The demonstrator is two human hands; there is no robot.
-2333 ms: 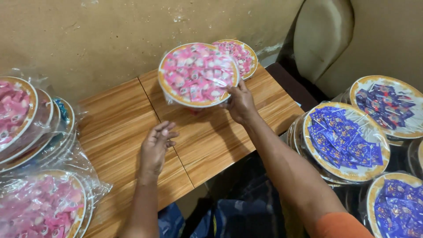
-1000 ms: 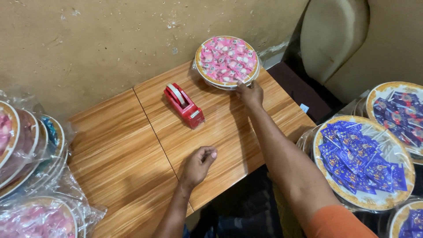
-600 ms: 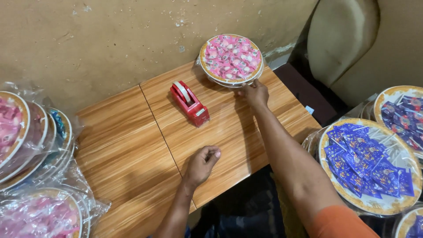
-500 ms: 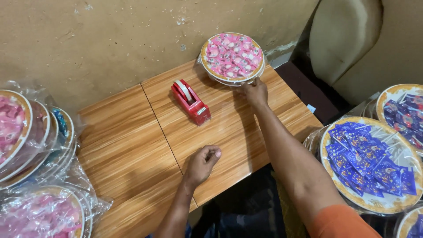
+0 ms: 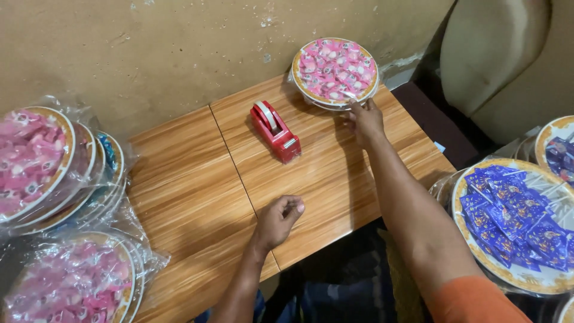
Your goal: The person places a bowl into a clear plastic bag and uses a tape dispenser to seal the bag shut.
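Observation:
A round plate of pink wrapped sweets (image 5: 335, 70), covered in clear film, lies at the far right corner of the wooden table (image 5: 197, 185), on top of another plate. My right hand (image 5: 365, 119) reaches out to it, fingertips touching its near rim. A red tape dispenser (image 5: 275, 130) with a white roll stands in the middle of the table, left of that hand. My left hand (image 5: 278, 218) rests on the table near the front edge, fingers loosely curled, holding nothing.
Stacks of film-wrapped plates with pink sweets (image 5: 36, 161) stand at the left, more at the lower left (image 5: 66, 287). Plates of blue wrapped sweets (image 5: 514, 224) sit at the right. A beige wall (image 5: 149, 54) runs behind the table.
My right hand carried the pink plate from above the table's middle to the far right corner and set it down. The tape dispenser came into sight. My left hand curled and rested.

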